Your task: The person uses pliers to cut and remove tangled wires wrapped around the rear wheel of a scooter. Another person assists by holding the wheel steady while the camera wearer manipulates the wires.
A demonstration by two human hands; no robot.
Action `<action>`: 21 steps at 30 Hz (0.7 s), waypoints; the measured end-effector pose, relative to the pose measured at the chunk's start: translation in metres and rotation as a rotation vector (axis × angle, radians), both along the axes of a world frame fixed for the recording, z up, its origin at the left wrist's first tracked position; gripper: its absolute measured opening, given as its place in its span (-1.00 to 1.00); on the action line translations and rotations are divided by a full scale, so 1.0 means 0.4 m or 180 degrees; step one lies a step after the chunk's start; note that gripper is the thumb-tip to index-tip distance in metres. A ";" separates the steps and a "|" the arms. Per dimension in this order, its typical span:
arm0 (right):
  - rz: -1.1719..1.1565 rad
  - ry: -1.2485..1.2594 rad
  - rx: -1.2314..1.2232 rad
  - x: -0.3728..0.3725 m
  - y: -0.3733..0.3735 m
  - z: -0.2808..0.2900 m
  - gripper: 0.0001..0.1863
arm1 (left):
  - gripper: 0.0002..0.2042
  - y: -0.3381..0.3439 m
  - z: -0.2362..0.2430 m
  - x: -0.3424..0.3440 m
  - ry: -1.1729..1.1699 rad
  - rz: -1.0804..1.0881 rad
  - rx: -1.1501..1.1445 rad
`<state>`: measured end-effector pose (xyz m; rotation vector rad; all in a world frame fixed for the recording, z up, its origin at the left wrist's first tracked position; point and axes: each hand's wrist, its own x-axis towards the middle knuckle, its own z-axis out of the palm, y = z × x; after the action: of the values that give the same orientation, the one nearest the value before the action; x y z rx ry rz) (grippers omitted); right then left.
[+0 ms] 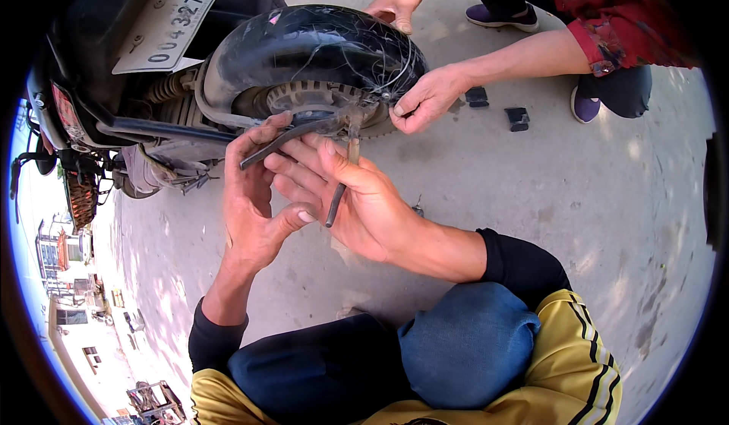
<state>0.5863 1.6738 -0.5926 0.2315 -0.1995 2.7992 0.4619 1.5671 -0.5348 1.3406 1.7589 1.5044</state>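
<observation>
Fingers spread, your left hand (pixel 254 216) and right hand (pixel 372 216) cradle one two-handled tool (pixel 354 151) at one motorbike's (pixel 171 151) rear wheel (pixel 319 49), with a co-worker's (pixel 634 26) two hands (pixel 433 98) crowding the tyre and two black blocks (pixel 517 119) beyond.

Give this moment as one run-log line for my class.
left hand: open, at dark curved bar | right hand: open, thin rod crossing palm | other person's hand: beside black tyre
</observation>
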 end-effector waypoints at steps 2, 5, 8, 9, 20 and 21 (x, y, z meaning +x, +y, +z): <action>-0.0164 -0.0025 -0.0016 -0.020 -0.001 0.004 -0.30 | 0.20 0.015 0.006 0.001 0.0043 0.0098 -0.0058; -0.0233 0.0002 -0.0238 -0.043 0.001 0.017 -0.29 | 0.27 0.041 -0.006 -0.005 -0.0220 0.0262 0.0156; -0.0345 -0.0011 -0.0258 -0.063 -0.002 0.048 -0.26 | 0.48 0.054 0.008 -0.007 -0.0034 0.0295 0.0435; -0.0363 0.0023 -0.0251 -0.079 0.001 0.054 -0.26 | 0.51 0.058 0.016 -0.004 0.0063 0.0286 0.0575; -0.0569 -0.0394 -0.0265 -0.143 0.020 0.050 -0.55 | -0.44 0.149 0.000 -0.041 0.0139 0.0798 0.0736; -0.0558 -0.0388 -0.0378 -0.149 0.027 0.048 -0.56 | -0.50 0.156 -0.002 -0.054 -0.0030 0.0806 0.0816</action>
<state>0.5266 1.6846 -0.5735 0.0140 -0.0770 2.6409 0.4403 1.6297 -0.5358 1.2599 1.8334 1.9257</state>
